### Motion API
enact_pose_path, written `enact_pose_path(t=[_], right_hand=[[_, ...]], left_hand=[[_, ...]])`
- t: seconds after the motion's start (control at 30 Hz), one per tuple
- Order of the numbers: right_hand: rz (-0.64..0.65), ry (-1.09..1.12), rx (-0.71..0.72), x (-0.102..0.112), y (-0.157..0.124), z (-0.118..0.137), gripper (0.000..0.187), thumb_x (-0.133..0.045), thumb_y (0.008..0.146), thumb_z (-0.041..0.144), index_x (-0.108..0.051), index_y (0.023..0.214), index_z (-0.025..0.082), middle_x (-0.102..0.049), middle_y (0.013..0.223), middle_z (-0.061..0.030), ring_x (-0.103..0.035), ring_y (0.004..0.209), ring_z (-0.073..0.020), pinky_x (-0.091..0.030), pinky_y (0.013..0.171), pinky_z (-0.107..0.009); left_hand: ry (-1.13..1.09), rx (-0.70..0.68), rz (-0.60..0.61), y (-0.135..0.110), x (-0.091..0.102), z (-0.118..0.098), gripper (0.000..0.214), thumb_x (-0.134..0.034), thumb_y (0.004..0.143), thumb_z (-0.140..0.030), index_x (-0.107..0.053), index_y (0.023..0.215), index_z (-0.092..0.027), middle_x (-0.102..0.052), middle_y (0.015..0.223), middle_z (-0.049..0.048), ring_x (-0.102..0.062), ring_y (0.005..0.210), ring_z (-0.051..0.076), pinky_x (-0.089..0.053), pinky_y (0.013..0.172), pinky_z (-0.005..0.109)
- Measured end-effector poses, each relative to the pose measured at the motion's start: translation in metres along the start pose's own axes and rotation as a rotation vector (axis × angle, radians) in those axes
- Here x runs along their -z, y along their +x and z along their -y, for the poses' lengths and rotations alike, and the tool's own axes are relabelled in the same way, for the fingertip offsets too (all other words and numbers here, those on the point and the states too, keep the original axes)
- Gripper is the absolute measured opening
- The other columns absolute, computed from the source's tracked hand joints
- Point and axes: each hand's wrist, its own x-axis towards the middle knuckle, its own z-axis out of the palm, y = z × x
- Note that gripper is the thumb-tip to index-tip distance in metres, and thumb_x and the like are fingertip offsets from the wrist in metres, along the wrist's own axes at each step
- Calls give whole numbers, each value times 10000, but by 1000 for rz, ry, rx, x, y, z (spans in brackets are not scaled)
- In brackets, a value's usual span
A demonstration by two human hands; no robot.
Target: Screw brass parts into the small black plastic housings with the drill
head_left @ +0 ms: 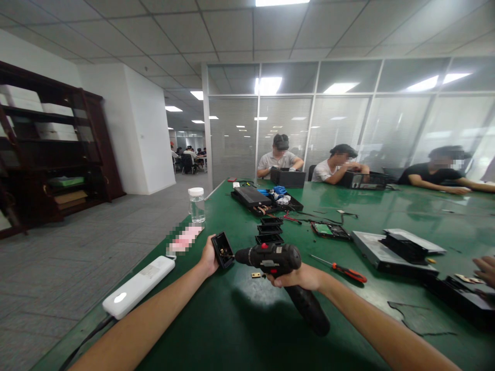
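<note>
Left hand [209,256] is curled around the edge of a black housing [222,251], center of frame, open side facing the drill [275,257]. Right hand [297,279] is wrapped round the drill, nose right at the housing; can't tell if the bit's actually touching anything inside. My take: keep the bit square to whatever it meets, brace the housing on the bench [193,330] and keep those left fingers out of the bit's line. Watch the small brass-colored piece [256,275] just below the drill, easy to knock. More black housings [269,230] sit just behind the drill, screwdriver [350,273] right of center, white power strip [139,286] lower left by the left forearm.
</note>
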Motion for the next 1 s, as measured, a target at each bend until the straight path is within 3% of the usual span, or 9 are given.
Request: enact_pose_path(t=[1.0], right_hand=[[-7,51,17,-1,0,1,254,-610,696,290,-564,868,109,-504,772,-29,-465,709,-125,-402,690,-259]], left_hand=[[-13,10,-11,-3,-2,-1,274,-503,657,-428,-535,690,-158,-538,574,21,-538,517,176,-453,534,333]])
